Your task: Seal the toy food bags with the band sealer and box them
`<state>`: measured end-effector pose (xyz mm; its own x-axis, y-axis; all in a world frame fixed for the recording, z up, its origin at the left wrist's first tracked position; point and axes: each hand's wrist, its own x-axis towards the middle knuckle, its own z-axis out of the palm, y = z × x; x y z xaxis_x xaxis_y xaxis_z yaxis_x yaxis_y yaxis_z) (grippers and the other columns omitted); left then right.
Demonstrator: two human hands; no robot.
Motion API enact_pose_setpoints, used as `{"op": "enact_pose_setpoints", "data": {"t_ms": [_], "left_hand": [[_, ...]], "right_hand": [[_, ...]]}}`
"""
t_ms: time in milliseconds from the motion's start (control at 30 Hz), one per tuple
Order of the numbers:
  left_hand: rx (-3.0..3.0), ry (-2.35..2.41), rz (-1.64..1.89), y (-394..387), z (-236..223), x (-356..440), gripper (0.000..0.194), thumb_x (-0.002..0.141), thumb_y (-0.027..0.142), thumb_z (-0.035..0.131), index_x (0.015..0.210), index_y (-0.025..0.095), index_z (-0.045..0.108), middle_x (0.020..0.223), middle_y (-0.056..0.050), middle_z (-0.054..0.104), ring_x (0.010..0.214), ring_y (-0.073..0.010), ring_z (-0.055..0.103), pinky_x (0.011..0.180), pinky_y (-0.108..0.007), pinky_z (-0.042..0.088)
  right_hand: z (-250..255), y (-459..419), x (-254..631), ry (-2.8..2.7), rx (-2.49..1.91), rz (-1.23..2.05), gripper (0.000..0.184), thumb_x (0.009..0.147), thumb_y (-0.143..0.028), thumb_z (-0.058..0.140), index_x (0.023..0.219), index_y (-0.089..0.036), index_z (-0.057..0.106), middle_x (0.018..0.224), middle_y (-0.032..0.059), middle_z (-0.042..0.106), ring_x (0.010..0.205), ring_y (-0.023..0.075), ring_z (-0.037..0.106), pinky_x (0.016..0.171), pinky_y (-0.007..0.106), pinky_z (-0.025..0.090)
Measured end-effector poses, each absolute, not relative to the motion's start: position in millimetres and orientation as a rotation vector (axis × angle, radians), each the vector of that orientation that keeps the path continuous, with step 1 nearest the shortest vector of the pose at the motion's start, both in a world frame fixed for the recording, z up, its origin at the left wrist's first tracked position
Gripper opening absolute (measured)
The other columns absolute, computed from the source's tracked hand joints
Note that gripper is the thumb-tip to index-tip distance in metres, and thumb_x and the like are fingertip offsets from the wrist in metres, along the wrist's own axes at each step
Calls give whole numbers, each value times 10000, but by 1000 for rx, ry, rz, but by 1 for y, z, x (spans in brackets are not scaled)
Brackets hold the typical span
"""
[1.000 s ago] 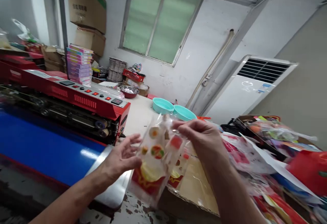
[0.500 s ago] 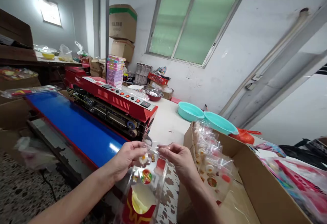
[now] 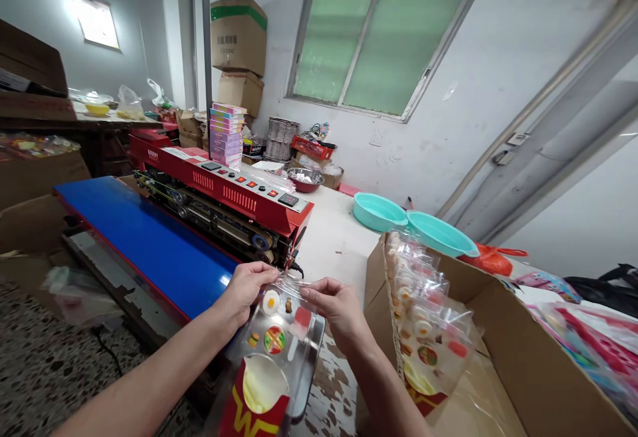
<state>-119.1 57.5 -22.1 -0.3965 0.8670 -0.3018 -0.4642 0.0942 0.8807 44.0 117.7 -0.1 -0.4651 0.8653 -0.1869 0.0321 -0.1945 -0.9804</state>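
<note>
Left hand [image 3: 248, 293] and right hand [image 3: 329, 305] pinched on clear bag [image 3: 274, 339], 6 o'clock.
My grips are both narrow, thumb-to-finger, on the bag's top edge; food shapes show through it. Carton [image 3: 531, 341] of similar bags [image 3: 423, 331] at 4 o'clock, red machine [image 3: 224, 189] at 9. A second ago my left was spread, off that edge; now it's pinching.

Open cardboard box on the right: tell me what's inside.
The box holds a row of clear bags; the front one shows an egg shape and a red carton. It overlaps the bags behind, hiding much of them.
</note>
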Motion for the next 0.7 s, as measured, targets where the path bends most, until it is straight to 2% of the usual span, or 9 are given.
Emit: {"op": "enact_pose_setpoints", "data": {"t_ms": [167,300,433,600,700], "left_hand": [[455,1285,1631,81,-37,-130,318,509,339,759,631,136,546,516,-4,581,443,-105,514,455,-216,417],[425,1336,1499,78,-40,-145,410,571,409,768,796,129,571,617,-36,628,451,-126,542,410,-219,412],[395,1362,1422,68,-43,-155,519,572,318,787,983,135,531,728,-77,672,485,-152,583,435,-250,462],[382,1390,1450,71,-47,-169,496,555,225,787,972,113,542,783,-113,680,548,-191,625,467,-274,491],[378,1441,1479,75,-49,-182,424,589,194,764,948,105,558,805,-128,685,582,-216,645,497,-303,515]], "right_hand": [[-7,127,28,-1384,-1108,1657,373,450,-316,851,649,-128,598,569,12,619,511,101,532,497,216,410],[-17,143,15,-1274,-1173,1640,412,430,-265,825,704,-156,537,527,-24,586,472,98,514,456,209,389],[-32,161,2,-1255,-1182,1641,385,437,-239,790,699,-161,517,535,-17,585,471,117,533,450,223,397],[-47,170,-22,-1235,-1179,1634,383,485,-256,766,714,-179,469,524,-26,546,452,133,525,424,234,387],[-41,160,-26,-1252,-1150,1587,422,560,-344,756,822,-187,465,682,8,599,582,166,589,480,256,445]]}}
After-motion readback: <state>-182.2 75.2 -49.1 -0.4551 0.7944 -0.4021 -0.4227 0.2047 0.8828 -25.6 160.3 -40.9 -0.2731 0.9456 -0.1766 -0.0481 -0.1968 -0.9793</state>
